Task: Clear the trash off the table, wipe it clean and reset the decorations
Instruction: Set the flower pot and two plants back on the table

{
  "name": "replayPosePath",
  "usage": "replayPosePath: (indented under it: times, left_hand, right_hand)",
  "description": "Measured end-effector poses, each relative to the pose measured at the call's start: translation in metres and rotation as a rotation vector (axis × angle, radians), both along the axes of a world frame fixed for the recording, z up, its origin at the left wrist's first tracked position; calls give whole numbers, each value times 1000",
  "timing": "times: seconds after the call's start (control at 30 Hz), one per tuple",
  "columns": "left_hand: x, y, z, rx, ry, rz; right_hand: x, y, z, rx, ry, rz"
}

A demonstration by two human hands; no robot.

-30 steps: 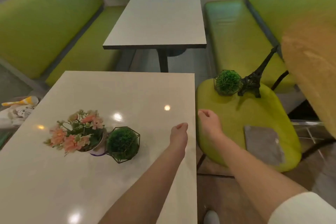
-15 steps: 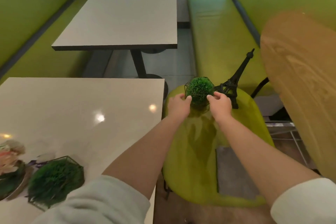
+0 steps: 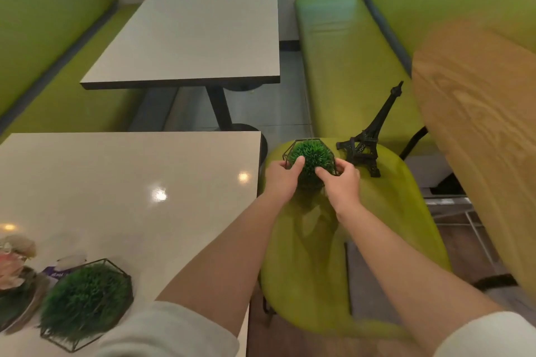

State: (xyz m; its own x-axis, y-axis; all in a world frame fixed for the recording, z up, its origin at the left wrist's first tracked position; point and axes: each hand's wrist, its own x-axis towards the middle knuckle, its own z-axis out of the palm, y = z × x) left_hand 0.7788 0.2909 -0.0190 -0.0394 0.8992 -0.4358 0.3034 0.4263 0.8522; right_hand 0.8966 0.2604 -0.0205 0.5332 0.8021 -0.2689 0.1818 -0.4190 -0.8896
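Note:
A green grass ball in a black wire frame (image 3: 311,158) sits on the green chair seat (image 3: 385,211) right of the table. My left hand (image 3: 282,180) grips its left side and my right hand (image 3: 340,182) grips its right side. A black Eiffel tower model (image 3: 367,140) stands just right of it on the same seat. On the white table (image 3: 130,182), at the near left, stand a second grass ball in a wire frame (image 3: 87,301) and a pot of pink flowers (image 3: 13,269), cut off by the edge.
A grey cloth (image 3: 374,278) lies on the near part of the chair seat. A wooden chair back (image 3: 478,139) rises at the right. Another table (image 3: 197,29) and green benches (image 3: 342,61) lie beyond. Something small, purple and white (image 3: 62,268) sits behind the near grass ball.
Both hands reached from the table edge to the chair and closed around the grass ball. My view swung right and down, pushing the flowers to the left edge.

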Motion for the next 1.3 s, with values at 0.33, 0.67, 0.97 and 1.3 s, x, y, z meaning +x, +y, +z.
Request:
replayPosePath:
  times: [0.33, 0.67, 0.97, 1.3]
  left_hand:
    - [-74, -123, 31, -18, -122, 157]
    - [-207, -269, 70, 28, -170, 299]
    - [-339, -360, 67, 69, -230, 470]
    - [-427, -389, 50, -15, -227, 665]
  right_hand:
    - [-76, -109, 20, 85, 77, 2]
    - [-215, -245, 52, 157, 164, 83]
    - [-336, -325, 63, 144, 161, 288]
    - [-410, -339, 50, 55, 176, 563]
